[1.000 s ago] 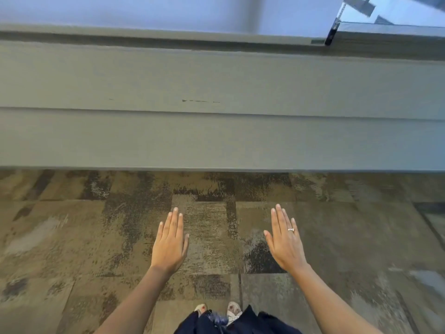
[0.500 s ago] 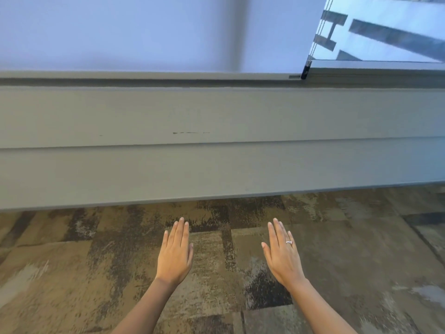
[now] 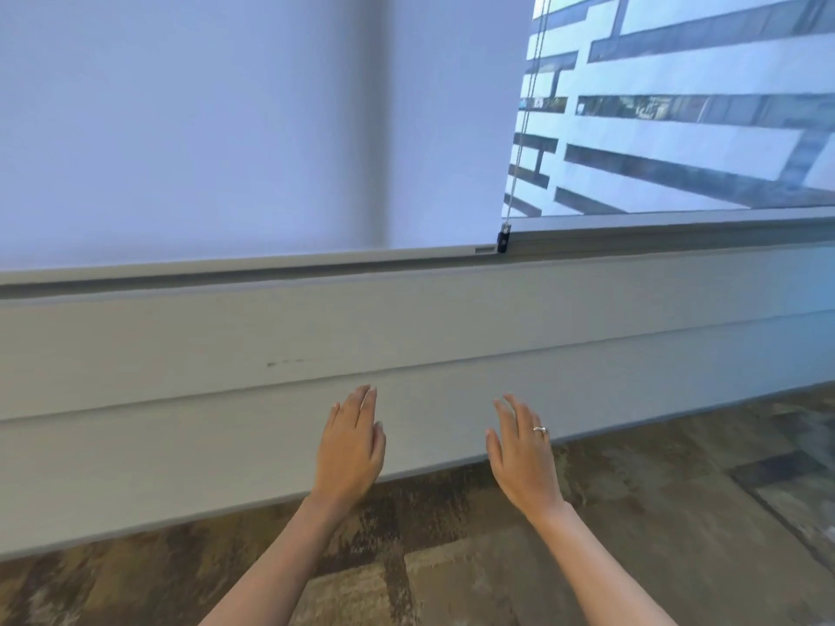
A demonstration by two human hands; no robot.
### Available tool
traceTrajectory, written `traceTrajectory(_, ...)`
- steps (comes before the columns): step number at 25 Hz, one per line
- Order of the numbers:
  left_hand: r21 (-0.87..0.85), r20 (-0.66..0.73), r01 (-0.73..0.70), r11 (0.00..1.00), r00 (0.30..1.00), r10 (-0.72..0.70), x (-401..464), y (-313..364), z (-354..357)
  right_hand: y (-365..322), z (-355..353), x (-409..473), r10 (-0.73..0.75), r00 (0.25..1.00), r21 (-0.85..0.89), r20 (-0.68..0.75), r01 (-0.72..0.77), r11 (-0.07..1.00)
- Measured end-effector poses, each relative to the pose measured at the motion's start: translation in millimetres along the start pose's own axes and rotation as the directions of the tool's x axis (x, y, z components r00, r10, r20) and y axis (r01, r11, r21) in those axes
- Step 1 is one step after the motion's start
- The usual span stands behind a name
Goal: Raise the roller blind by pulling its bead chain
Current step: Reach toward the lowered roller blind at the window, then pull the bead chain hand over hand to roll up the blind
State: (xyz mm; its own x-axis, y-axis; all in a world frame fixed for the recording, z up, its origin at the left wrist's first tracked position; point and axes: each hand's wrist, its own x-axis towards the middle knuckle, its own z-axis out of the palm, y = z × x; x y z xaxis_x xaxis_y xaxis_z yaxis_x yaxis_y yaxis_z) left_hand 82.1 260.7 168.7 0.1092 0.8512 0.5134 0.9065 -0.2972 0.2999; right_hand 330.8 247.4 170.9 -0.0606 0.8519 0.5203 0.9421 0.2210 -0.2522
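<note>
Bead chain point(image 3: 524, 115) hangs along right edge of roller blind point(image 3: 226, 128), ending at a black clip point(image 3: 503, 237) on the sill; blind fully lowered. Left hand point(image 3: 350, 449) and right hand point(image 3: 524, 458) flat, fingers extended, empty, well below the chain, over patterned carpet point(image 3: 632, 512).

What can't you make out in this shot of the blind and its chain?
- Roller blind, head view: its top and roller are cut off by the upper edge.
- Bead chain: single beads too small to see; its upper end leaves the frame.
- Black chain holder: too small to show how it fastens.
</note>
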Motion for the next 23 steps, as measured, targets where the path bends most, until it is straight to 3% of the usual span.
traceTrajectory(6,-0.299,-0.187,-0.041,0.953,0.982,-0.017,151.5,68.8,36.1,66.2,-12.3,136.4,-0.031,0.978,0.069,-0.204,0.046,0.997)
traceTrajectory(11,-0.499,-0.263,0.025,0.866,0.948,-0.178,254.5,122.8,75.9,119.5,-14.8,237.9,-0.037,0.960,0.143,-0.279,0.079,0.986)
traceTrajectory(18,-0.617,-0.284,0.012,0.787,0.929,-0.238,379.0,161.8,100.8,161.0,-21.4,367.7,-0.038,0.956,0.295,-0.292,0.128,0.947)
traceTrajectory(23,-0.584,-0.229,0.045,0.811,0.949,-0.217,484.7,171.9,119.1,171.0,-32.3,464.0,-0.026,0.952,0.357,-0.304,0.140,0.924)
